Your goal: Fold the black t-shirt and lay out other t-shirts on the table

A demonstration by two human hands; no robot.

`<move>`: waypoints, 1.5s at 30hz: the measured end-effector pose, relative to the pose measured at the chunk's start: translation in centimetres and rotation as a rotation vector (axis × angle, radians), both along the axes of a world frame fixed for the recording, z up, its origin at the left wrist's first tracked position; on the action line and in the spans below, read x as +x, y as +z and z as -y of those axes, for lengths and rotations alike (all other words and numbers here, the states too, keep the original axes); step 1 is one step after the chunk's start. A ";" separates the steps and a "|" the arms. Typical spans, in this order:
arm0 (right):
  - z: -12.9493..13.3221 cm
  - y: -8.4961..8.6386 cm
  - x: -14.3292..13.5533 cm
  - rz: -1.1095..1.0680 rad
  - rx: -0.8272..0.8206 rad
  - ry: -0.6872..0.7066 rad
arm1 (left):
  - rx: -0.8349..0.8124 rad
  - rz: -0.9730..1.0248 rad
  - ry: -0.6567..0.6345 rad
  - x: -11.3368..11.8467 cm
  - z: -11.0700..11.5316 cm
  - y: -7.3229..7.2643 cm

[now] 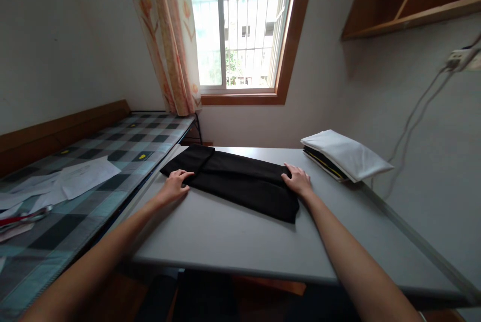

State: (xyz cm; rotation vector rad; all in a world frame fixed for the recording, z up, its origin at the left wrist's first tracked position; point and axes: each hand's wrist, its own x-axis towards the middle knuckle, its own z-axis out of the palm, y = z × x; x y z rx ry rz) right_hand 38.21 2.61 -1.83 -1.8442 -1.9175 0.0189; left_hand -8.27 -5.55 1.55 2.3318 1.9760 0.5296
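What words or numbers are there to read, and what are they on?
None can be read.
Papers on the mattress: faint marks, too blurred to read.
Mattress: tiny marks beside a yellow patch, too small to read.
Black cloth: no lettering shows.

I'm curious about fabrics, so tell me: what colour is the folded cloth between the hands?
The folded cloth is black; the head view shows it best.
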 end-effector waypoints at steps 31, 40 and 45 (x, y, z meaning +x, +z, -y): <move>-2.3 -0.1 2.7 -0.310 -0.021 0.107 | 0.102 0.050 -0.657 16.6 1.9 0.4; -2.4 -0.1 2.9 -0.240 0.038 0.100 | 0.308 -0.250 -0.845 25.8 2.2 -0.3; -2.7 -0.1 2.8 -0.200 0.007 0.075 | 0.370 -0.361 -0.863 27.0 2.3 -0.3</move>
